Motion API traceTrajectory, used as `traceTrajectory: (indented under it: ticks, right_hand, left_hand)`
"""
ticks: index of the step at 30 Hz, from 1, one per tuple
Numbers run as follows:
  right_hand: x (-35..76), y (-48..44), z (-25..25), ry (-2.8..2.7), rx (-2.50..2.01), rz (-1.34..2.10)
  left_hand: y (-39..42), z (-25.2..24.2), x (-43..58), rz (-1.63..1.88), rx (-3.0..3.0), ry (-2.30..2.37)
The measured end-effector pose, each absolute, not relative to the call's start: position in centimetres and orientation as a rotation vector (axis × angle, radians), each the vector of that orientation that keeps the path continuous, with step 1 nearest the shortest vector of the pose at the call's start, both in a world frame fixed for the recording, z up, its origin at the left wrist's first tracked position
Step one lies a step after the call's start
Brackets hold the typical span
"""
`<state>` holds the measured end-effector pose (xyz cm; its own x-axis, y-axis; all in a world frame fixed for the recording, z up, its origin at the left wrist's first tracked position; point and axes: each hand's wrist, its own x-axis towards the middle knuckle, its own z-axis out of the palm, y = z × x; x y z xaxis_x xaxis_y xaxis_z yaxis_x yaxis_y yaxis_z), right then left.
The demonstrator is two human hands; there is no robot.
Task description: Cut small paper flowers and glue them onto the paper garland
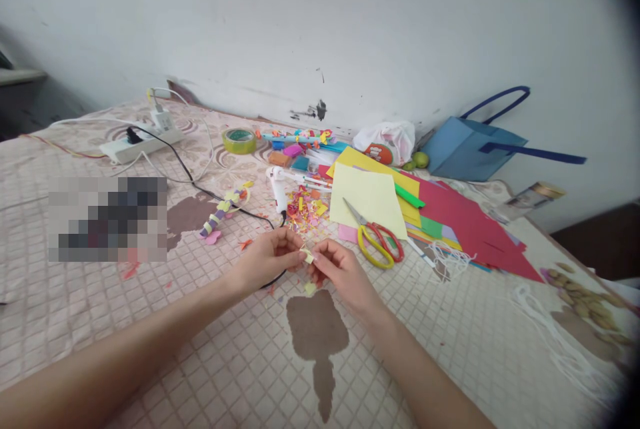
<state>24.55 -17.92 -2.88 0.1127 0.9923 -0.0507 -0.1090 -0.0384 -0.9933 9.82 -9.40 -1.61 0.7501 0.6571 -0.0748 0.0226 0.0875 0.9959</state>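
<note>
Both my hands meet over the patterned tablecloth near the middle of the view. My left hand (270,257) and my right hand (340,270) pinch a small pale yellow paper piece (307,256) between their fingertips. Another tiny yellow scrap (310,288) lies on the cloth just below them. A heap of coloured paper scraps (305,210) sits just beyond the hands. To the right lie yellow-and-red handled scissors (376,240) on a pale yellow sheet (367,199).
A white glue gun (277,189) with a black cord lies behind the scraps. Coloured paper sheets (460,222), a tape roll (239,140), a power strip (140,142), a blue bag (467,146), a folded paper chain (223,210) and white string (450,259) surround the work spot.
</note>
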Motion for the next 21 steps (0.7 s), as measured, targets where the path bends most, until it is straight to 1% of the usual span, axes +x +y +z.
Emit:
traceTrajectory:
  ticks: [10, 16, 21]
  right_hand:
    - [24.58, -18.04, -3.01, -1.058, -1.245, 1.211]
    - [24.56, -18.01, -2.88, -1.019, -1.225, 1.169]
    - [24.47, -18.13, -2.66, -1.066, -1.248, 1.161]
  left_hand:
    - [-9.53, -1.74, 9.73, 0.557, 1.416, 0.627]
    - [-9.27, -2.31, 9.61, 0.473, 1.425, 0.528]
    - [-9.48, -1.62, 9.58, 0.468, 1.494, 0.623]
